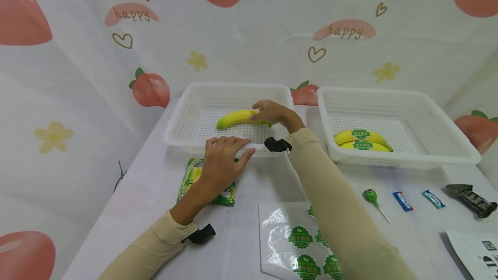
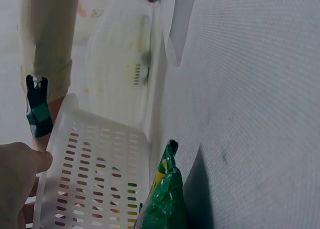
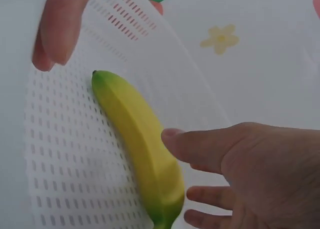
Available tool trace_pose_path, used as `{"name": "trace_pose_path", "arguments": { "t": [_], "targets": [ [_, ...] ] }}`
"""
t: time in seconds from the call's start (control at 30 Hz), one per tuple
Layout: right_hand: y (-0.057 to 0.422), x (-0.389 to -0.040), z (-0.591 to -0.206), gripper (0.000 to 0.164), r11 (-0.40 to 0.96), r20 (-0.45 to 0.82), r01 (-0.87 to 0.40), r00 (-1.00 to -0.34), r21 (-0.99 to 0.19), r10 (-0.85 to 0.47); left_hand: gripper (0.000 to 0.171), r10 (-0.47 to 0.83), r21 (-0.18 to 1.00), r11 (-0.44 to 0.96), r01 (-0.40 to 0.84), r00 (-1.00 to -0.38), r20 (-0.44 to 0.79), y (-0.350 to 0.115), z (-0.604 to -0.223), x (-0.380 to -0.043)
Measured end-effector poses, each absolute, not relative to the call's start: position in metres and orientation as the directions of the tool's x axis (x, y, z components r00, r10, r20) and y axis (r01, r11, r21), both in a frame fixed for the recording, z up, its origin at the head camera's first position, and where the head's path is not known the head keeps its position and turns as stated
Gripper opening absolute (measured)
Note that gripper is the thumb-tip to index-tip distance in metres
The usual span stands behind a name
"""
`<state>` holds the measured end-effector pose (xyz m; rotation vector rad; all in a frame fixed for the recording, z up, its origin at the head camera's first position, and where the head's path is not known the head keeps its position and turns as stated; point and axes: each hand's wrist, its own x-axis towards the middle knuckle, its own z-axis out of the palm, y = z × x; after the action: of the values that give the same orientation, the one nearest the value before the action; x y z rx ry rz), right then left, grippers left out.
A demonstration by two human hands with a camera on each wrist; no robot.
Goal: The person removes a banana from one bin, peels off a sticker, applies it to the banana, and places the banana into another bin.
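My left grip [image 1: 221,163] is slack, fingers spread and lightly bent over the near rim of the left basket [image 1: 260,148], holding nothing; whether they touch the plastic I can't tell. Beyond and to the right, inside that basket, the banana [image 1: 238,118] lies crosswise on the perforated floor. I judge it light and fairly firm, smooth enough to slip a little, and likely to mark if squeezed hard. I'd take it round the thick middle, thumb opposite fingers. My right grip [image 1: 274,113] is about half spread near its stem end, thumb and fingertips right beside the skin, not wrapped round it; contact is uncertain.
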<state>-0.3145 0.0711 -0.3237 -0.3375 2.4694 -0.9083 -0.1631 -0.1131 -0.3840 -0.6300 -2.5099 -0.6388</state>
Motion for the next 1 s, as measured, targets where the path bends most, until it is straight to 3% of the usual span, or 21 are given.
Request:
{"name": "trace_pose_path", "arguments": {
  "t": [0.2, 0.37, 0.77, 1.0],
  "targets": [
    [0.0677, -0.3155, -0.3263, 0.075, 0.814, -0.347, -0.137, -0.855, -0.565, -0.385, 0.035, 0.31, 0.314, 0.785, 0.535, -0.776, 0.549, -0.1132, -0.3841, -0.1631],
    [0.0651, -0.3183, -0.3286, 0.068, 0.816, -0.348, -0.154, -0.849, -0.558, -0.398, 0.033, 0.31, 0.309, 0.786, 0.536, -0.774, 0.552, -0.1128, -0.384, -0.1632],
    [0.0613, -0.3173, -0.3307, 0.069, 0.835, -0.504, 0.034, -0.811, -0.549, -0.298, 0.034, 0.312, 0.309, 0.785, 0.537, -0.774, 0.551, -0.1126, -0.3841, -0.1625],
    [0.0609, -0.3148, -0.3226, 0.066, 0.823, -0.489, 0.013, -0.809, -0.568, -0.325, 0.034, 0.312, 0.299, 0.791, 0.534, -0.772, 0.554, -0.1145, -0.3851, -0.1631]
  ]
}}
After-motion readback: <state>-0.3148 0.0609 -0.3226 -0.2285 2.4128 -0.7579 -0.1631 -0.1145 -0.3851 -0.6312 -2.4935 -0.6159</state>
